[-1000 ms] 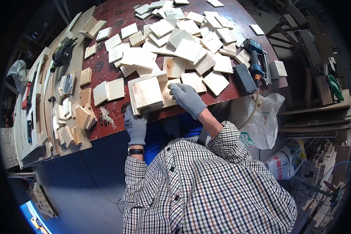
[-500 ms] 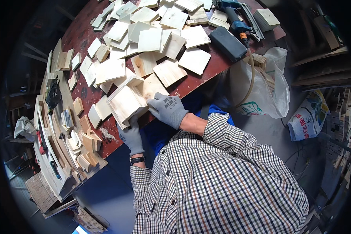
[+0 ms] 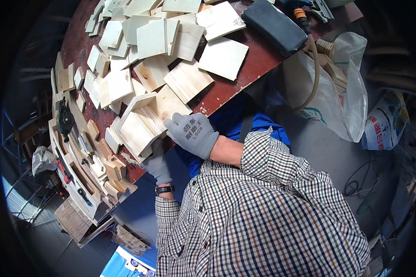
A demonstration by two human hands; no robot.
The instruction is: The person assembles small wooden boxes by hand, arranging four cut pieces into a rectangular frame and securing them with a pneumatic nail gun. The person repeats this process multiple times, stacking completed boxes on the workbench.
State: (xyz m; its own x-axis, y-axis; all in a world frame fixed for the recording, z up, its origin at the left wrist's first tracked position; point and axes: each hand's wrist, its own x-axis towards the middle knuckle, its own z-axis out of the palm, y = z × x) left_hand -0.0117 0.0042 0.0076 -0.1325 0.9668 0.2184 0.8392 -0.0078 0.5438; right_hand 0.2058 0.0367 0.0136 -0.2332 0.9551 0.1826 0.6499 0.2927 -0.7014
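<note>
The wooden stack (image 3: 141, 127) is at the red table's (image 3: 256, 55) near edge. At its five o'clock, the left hand (image 3: 158, 165) reaches underneath, grip hidden; at three, the right hand (image 3: 192, 135) curls close, whether pinching I cannot tell. Loose boards (image 3: 151, 39) spread toward twelve.

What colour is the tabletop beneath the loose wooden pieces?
Dark red; the tabletop shows best in the head view, the only view here.
</note>
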